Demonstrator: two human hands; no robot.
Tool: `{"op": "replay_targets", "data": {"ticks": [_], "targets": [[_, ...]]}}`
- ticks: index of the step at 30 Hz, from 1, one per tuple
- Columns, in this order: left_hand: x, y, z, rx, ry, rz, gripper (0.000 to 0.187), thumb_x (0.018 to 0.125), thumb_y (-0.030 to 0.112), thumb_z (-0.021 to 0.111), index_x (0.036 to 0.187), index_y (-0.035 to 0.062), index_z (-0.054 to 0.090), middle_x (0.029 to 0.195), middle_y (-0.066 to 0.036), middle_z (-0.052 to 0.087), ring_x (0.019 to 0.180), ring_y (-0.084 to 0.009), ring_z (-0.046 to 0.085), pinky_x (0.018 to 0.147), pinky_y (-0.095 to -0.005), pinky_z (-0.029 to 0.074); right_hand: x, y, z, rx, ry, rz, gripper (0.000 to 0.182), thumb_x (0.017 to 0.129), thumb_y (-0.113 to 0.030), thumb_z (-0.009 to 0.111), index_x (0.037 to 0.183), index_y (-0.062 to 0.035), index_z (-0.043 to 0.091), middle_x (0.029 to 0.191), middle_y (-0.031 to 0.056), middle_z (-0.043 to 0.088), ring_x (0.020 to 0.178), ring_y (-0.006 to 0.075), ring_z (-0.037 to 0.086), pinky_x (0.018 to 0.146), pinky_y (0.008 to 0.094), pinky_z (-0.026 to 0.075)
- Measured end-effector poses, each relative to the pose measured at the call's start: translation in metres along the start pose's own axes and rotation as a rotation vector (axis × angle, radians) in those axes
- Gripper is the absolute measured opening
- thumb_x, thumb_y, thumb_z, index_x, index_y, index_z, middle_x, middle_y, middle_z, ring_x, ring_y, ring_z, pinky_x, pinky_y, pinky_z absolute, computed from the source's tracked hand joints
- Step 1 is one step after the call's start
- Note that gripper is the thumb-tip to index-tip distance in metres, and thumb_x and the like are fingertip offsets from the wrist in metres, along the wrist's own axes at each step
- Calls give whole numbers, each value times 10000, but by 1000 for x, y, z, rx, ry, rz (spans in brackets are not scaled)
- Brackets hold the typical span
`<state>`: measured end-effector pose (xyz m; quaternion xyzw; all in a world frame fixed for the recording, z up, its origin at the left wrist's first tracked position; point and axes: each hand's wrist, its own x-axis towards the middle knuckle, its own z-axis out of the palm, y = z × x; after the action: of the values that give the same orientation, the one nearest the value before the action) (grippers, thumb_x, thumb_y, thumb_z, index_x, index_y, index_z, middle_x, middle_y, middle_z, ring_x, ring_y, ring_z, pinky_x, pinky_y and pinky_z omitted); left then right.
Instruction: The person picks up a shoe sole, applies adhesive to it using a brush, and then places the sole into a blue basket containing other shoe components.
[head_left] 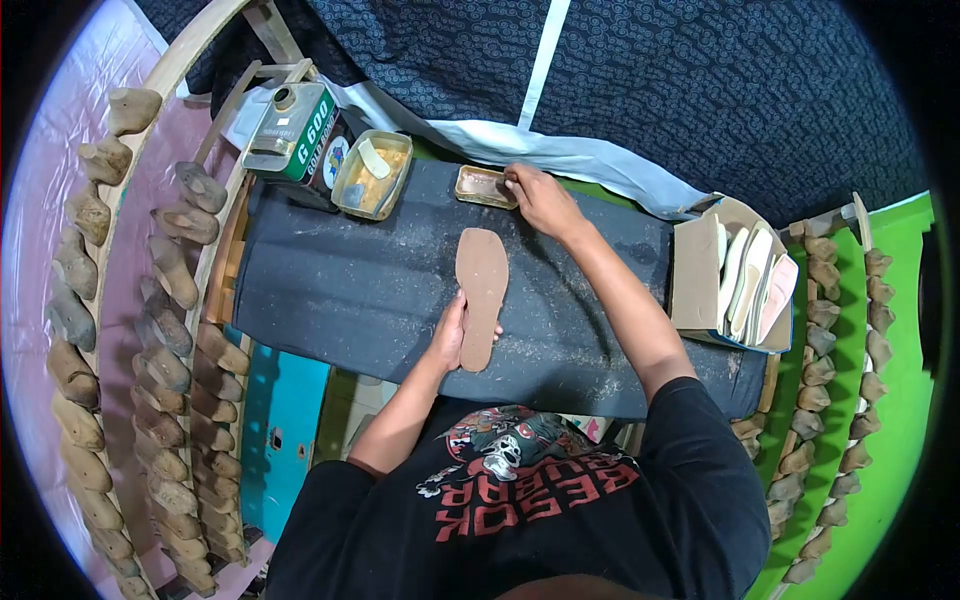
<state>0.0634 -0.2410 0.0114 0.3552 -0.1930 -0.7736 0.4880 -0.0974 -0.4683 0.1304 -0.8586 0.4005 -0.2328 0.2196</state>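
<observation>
My left hand (449, 333) is closed around the lower part of a brown shoe insole (482, 290), with the thumb on its left edge and fingertips showing at the right. The insole's flat face is turned up, with a few small pale spots on it. My right hand (546, 203) reaches to the right end of a small shallow tray (487, 201) near the table's back edge. Its fingers are bent together over the tray's rim, and whatever they may pinch is too small to make out.
A glue can (291, 135) and a plastic tub (372, 178) with a pale scraper-like piece stand at the back left. A cardboard box (697, 277) of insoles sits on the right of the dark-covered table (330, 270). Racks of wooden shoe lasts (165, 270) flank both sides.
</observation>
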Motion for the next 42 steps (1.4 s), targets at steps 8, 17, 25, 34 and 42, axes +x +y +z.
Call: {"op": "replay_targets", "data": {"ticks": [8, 17, 25, 34, 42], "targets": [[-3, 8, 4, 17, 4, -4, 744, 1051, 644, 290, 1312, 5, 569, 1047, -143, 697, 885, -228, 705, 802, -364, 595, 3, -7, 6, -4, 35, 39, 224, 1001, -168, 555, 1121, 12, 614, 1045, 230, 688, 1017, 425, 653, 894, 472, 512], [-7, 12, 11, -30, -39, 4, 617, 1080, 534, 370, 1410, 21, 464, 1236, -158, 634, 987, -293, 715, 792, -438, 640, -19, 16, 4, 284, 303, 130, 268, 1020, -173, 588, 1221, -4, 636, 944, 145, 699, 792, 220, 699, 734, 382, 560], [6, 12, 33, -47, -88, -37, 513, 1101, 433, 395, 1440, 49, 423, 1243, -156, 621, 1033, -309, 712, 793, -451, 655, -90, 37, -17, 1110, 758, 381, 263, 1061, -197, 576, 1227, 3, 614, 899, 117, 668, 741, 190, 678, 662, 318, 589], [28, 14, 60, 112, -133, -7, 648, 1028, 540, 518, 1497, 109, 398, 1206, -128, 638, 888, -269, 728, 632, -388, 645, -174, -10, -32, 1067, 936, 363, 236, 1061, -175, 580, 1238, -22, 606, 886, 72, 642, 754, 147, 629, 657, 289, 529], [33, 0, 73, 15, -273, -23, 640, 1039, 534, 489, 1512, 117, 382, 1229, -123, 634, 897, -261, 723, 650, -374, 642, -192, -46, -75, 275, 602, 74, 209, 919, 19, 682, 1123, -22, 665, 918, 89, 627, 768, 173, 599, 707, 306, 503]]}}
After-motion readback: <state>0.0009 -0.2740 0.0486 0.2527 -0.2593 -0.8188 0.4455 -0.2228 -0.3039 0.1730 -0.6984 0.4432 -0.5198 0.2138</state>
